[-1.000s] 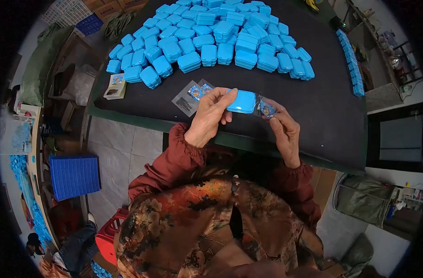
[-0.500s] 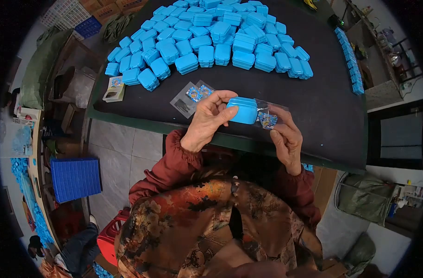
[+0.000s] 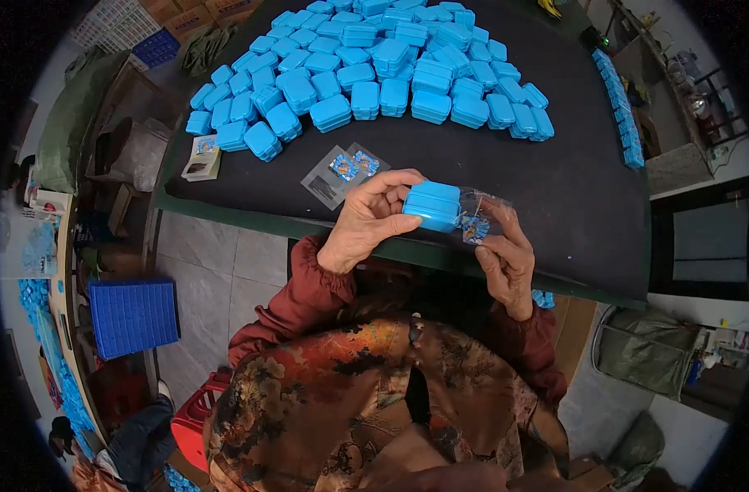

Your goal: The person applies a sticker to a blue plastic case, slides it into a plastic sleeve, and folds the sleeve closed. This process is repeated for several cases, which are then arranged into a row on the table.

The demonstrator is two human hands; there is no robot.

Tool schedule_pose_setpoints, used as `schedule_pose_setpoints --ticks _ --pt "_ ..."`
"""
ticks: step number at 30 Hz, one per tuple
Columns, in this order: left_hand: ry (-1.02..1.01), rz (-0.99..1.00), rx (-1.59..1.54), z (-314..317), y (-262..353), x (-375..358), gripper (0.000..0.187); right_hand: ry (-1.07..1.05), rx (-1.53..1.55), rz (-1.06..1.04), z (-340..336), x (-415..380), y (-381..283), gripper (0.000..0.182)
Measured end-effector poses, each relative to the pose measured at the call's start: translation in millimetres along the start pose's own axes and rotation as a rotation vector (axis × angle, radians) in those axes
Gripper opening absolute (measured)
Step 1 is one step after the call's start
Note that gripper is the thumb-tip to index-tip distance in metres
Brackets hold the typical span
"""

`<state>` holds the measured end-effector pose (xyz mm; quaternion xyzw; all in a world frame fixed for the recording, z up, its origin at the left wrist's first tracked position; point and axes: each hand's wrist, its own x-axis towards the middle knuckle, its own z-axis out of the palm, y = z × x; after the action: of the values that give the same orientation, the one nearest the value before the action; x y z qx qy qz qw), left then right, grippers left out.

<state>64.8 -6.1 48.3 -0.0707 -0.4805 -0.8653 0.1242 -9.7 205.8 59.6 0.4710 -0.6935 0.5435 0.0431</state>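
My left hand (image 3: 364,220) grips a small blue plastic case (image 3: 432,205) by its left end, thumb below and fingers on top. At the case's right end is a clear plastic bag (image 3: 493,209) with a printed blue pattern on it. My right hand (image 3: 509,258) pinches this bag between thumb and fingers, and its mouth meets the end of the case. Two more clear printed bags (image 3: 344,167) lie flat on the dark table (image 3: 546,205), just beyond my left hand.
A large heap of blue cases (image 3: 374,74) covers the table's far side. A stack of printed cards (image 3: 202,157) sits near the left edge, and a row of packed cases (image 3: 619,107) lines the right edge. A blue crate (image 3: 134,318) stands on the floor at left.
The case and bag have come slightly nearer to me and to the right. The case is tilted more, and both hands keep their hold.
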Motion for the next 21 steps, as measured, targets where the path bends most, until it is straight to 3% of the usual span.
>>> schedule_pose_setpoints --ticks 4,9,16,18,21 --pt "0.019 0.01 -0.009 0.0 -0.4 -1.9 0.041 0.027 0.022 0.002 1.1 -2.9 -4.8 0.011" --pt "-0.036 -0.209 0.146 -6.5 -4.8 -6.6 0.039 -0.033 0.106 0.009 1.5 1.5 -2.7 0.011" --pt "0.001 -0.181 0.134 14.3 -4.0 -3.6 0.043 0.088 0.142 0.191 2.9 7.9 -16.5 0.008" --pt "-0.01 -0.258 0.081 13.0 -4.0 -3.4 0.044 0.0 0.043 -0.019 0.4 18.0 -14.3 0.008" --pt "-0.011 -0.267 0.143 13.5 -2.8 -4.2 0.043 -0.055 0.037 0.007 -2.5 22.2 -12.1 0.009"
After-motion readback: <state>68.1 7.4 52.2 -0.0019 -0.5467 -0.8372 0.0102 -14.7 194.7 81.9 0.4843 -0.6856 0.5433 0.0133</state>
